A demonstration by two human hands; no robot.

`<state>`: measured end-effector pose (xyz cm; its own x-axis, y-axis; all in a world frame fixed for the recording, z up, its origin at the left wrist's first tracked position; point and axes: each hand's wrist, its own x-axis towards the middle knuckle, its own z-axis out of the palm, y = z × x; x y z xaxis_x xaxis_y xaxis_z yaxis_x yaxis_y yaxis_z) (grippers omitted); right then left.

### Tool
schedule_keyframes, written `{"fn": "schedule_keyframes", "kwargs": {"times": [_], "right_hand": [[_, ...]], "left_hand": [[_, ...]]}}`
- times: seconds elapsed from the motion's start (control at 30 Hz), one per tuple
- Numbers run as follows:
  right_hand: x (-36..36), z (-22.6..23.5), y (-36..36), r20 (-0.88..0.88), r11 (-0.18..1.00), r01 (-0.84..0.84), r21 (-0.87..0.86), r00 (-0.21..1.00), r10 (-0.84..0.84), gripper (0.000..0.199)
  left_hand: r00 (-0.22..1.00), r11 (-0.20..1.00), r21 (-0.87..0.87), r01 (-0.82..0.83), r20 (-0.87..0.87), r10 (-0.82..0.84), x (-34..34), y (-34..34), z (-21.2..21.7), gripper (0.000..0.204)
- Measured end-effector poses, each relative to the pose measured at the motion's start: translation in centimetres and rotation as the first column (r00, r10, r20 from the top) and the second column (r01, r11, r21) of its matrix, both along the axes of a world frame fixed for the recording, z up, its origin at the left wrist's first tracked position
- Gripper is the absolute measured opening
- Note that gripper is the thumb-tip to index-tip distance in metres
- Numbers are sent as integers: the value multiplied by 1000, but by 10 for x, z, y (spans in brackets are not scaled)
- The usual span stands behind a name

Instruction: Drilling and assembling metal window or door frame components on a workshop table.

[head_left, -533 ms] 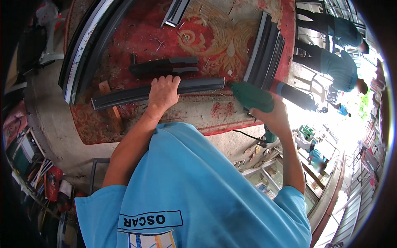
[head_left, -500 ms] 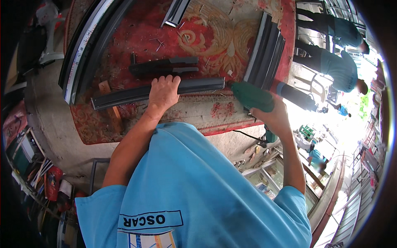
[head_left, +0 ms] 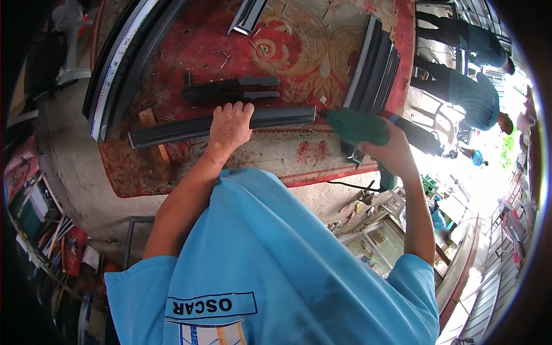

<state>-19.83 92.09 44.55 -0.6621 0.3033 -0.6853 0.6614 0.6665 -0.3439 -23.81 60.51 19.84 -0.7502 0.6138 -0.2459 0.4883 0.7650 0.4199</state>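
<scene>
A dark grey, ribbed profile bar (head_left: pixel 282 117) lies across the near part of a cloth-covered table. My left hand (head_left: pixel 232 127) is wrapped over the bar's middle, pressing or gripping it from above. In my right hand (head_left: pixel 395 150) is a green power drill (head_left: pixel 359 126), held by its grip and pointing left. The drill's tip sits close to the bar's right end; whether they touch I cannot tell. Under the bar's left part runs a wooden strip (head_left: pixel 162 164). Just beyond the bar lies a black clamp-like tool (head_left: pixel 230 89) with two arms.
More dark profiles (head_left: pixel 374 69) lie at the right, and a short one (head_left: pixel 247 17) at the far edge. Long curved profiles (head_left: pixel 123 69) line the left. Nails or screws (head_left: pixel 221 57) are scattered over the red patterned cloth (head_left: pixel 184 52). Two people (head_left: pixel 480 100) stand beyond on the right.
My right hand and the drill have shifted slightly right and away from me. My left hand keeps its hold on the bar.
</scene>
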Motion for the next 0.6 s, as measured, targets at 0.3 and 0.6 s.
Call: {"fn": "schedule_keyframes", "kwargs": {"times": [0.3,0.6], "right_hand": [[-16,-2,11,98,1000,4,-16,995,-3,56],[-33,0,20,127,1000,-15,-10,992,16,58]], "left_hand": [[1000,1000,-19,4,31,-4,-1,1,2,50],[1000,1000,-5,18,-6,-18,1,0,-1,41]]}}
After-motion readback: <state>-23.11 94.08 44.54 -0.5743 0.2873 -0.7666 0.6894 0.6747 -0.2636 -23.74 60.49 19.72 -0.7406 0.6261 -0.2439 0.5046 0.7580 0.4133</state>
